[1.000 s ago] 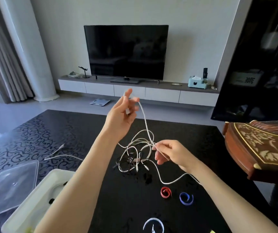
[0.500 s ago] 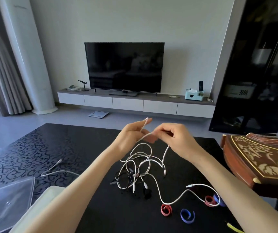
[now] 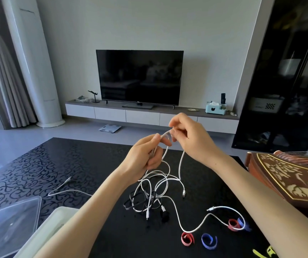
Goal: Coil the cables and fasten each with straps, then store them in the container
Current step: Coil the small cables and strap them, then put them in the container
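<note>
My left hand (image 3: 143, 158) and my right hand (image 3: 190, 135) meet above the black table (image 3: 37, 170), both pinching the same white cable (image 3: 180, 165), which is bent into a small loop between them. Its strands hang down into a tangle of white and black cables (image 3: 149, 196) lying on the table. One white cable end trails right toward rolled straps: a red strap (image 3: 187, 238), a blue strap (image 3: 208, 241), and a red-and-blue pair (image 3: 238, 224). The white container (image 3: 47, 228) sits at the lower left, partly behind my left forearm.
A clear plastic lid (image 3: 8, 226) lies left of the container. A separate white cable (image 3: 65, 189) rests on the table's left part. A carved wooden zither (image 3: 294, 177) juts in at the right. Yellow-green straps (image 3: 264, 253) show at the bottom edge.
My left hand came down from its raised position and my right hand rose to meet it. Both now hold the white cable, folded into a loop. The view has tilted upward.
</note>
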### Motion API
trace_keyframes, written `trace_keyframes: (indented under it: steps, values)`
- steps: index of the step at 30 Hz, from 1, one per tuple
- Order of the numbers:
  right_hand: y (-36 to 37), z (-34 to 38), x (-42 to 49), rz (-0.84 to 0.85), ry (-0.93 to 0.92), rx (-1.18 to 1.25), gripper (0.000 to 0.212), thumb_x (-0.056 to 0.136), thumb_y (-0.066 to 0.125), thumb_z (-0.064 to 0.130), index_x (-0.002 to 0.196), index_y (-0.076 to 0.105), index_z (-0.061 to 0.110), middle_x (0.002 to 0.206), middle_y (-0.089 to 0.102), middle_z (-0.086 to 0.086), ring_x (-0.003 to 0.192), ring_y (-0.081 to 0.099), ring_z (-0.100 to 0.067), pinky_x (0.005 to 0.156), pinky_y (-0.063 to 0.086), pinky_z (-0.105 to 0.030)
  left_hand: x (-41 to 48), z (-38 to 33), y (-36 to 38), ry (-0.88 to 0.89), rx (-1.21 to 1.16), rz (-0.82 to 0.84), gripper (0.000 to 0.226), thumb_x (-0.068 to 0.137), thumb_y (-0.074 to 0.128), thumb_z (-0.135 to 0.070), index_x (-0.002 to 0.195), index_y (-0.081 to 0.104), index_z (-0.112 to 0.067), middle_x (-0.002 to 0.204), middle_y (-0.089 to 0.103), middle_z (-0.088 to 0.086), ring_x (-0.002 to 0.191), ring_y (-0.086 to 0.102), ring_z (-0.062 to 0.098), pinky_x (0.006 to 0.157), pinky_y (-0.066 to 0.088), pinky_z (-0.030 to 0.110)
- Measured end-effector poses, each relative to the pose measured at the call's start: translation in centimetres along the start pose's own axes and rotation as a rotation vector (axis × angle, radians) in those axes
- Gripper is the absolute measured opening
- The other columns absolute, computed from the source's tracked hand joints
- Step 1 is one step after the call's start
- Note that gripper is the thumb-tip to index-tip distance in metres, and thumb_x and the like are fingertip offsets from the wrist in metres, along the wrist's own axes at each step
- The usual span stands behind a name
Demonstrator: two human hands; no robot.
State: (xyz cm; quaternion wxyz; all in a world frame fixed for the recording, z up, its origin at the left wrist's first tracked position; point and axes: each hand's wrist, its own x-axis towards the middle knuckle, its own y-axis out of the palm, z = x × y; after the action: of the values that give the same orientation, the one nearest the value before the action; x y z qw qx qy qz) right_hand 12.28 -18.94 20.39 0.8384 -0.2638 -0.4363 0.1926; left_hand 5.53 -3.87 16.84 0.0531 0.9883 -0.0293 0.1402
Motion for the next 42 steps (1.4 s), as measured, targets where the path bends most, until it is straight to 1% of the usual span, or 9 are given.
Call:
trace_keyframes:
  steps: [6,14,17,21,25,27,30,35,42]
  values:
    - [0.4,-0.8,-1.0,0.008,0.194,0.396,0.011,0.087,0.064,0.022,0.092,0.061,0.012,0.075,0.068,0.001,0.07,0.063,-0.01,0.072,0.053,-0.023,-0.2,-1.1,0.0,-0.021,-0.399,0.061,0.039,0.097,0.033,-0.028,0.082,0.063,-0.006,0.032,0.025,-0.008,0.027,0.021,0.004,0.036,0.018,0.018]
    - [6.1,-2.6,-4.8,0.026,0.416,0.644,0.009,0.092,0.057,0.006,0.099,0.063,0.005,0.08,0.07,-0.007,0.076,0.067,-0.014,0.076,0.051,-0.023,1.4,-3.8,-1.0,0.145,-0.688,0.003,0.039,0.099,0.031,-0.027,0.102,0.064,-0.006,0.034,0.03,-0.008,0.028,0.019,0.004,0.031,0.021,0.015]
    - [8.2,-1.9,-5.4,-0.007,0.321,0.391,0.016,0.097,0.05,0.015,0.097,0.065,0.008,0.071,0.064,0.0,0.065,0.06,-0.01,0.066,0.05,-0.022,1.9,-4.4,-1.1,0.199,-0.493,-0.177,0.036,0.102,0.03,-0.031,0.11,0.058,-0.01,0.039,0.037,-0.008,0.032,0.03,0.004,0.037,0.027,0.015]
    - [8.9,-1.1,-4.9,-0.06,0.017,-0.066,0.024,0.097,0.046,0.02,0.088,0.065,0.008,0.068,0.061,-0.003,0.062,0.055,-0.02,0.063,0.047,-0.036,1.9,-3.6,-0.4,0.205,-0.028,-0.383,0.028,0.101,0.035,-0.034,0.109,0.055,-0.016,0.059,0.066,0.002,0.045,0.057,0.013,0.041,0.035,0.019]
    - [7.8,-0.3,-4.4,-0.051,-0.18,-0.308,0.03,0.091,0.038,0.02,0.078,0.063,0.008,0.068,0.061,-0.003,0.062,0.051,-0.021,0.054,0.047,-0.037,1.8,-1.8,-0.6,0.212,0.518,-0.355,0.019,0.103,0.034,-0.025,0.094,0.049,-0.032,0.063,0.069,0.003,0.055,0.066,0.016,0.057,0.053,0.029]
    - [6.8,-0.4,-4.2,-0.021,-0.22,-0.317,0.03,0.092,0.041,0.023,0.082,0.066,0.01,0.073,0.063,-0.002,0.066,0.052,-0.019,0.057,0.045,-0.032,1.8,-1.0,-1.3,0.212,0.807,-0.339,0.022,0.103,0.034,-0.025,0.1,0.055,-0.021,0.063,0.068,0.001,0.057,0.064,0.014,0.065,0.053,0.025]
    - [5.3,-0.4,-3.7,-0.05,-0.222,-0.249,0.024,0.091,0.054,0.028,0.089,0.069,0.01,0.079,0.066,0.002,0.073,0.055,-0.013,0.069,0.041,-0.021,1.4,-0.6,-1.9,0.19,1.058,-0.204,0.031,0.102,0.034,-0.025,0.086,0.053,-0.006,0.054,0.059,0.0,0.048,0.058,0.019,0.055,0.045,0.024]
    - [2.9,0.0,-2.3,-0.022,-0.043,0.058,0.01,0.089,0.062,0.007,0.096,0.059,0.012,0.088,0.064,0.008,0.084,0.059,-0.001,0.077,0.045,-0.012,0.3,-0.5,-2.4,0.014,0.73,-0.03,0.042,0.103,0.033,-0.028,0.085,0.058,0.0,0.035,0.041,0.0,0.032,0.033,0.015,0.043,0.032,0.019]
    - [3.8,-0.5,-2.2,-0.032,0.099,0.253,0.006,0.094,0.056,0.019,0.099,0.055,0.021,0.086,0.065,0.003,0.078,0.064,-0.007,0.073,0.053,-0.02,-0.3,-1.6,-2.8,-0.112,-0.313,0.064,0.041,0.093,0.038,-0.026,0.061,0.056,-0.009,0.033,0.026,-0.007,0.026,0.022,0.005,0.032,0.02,0.016]
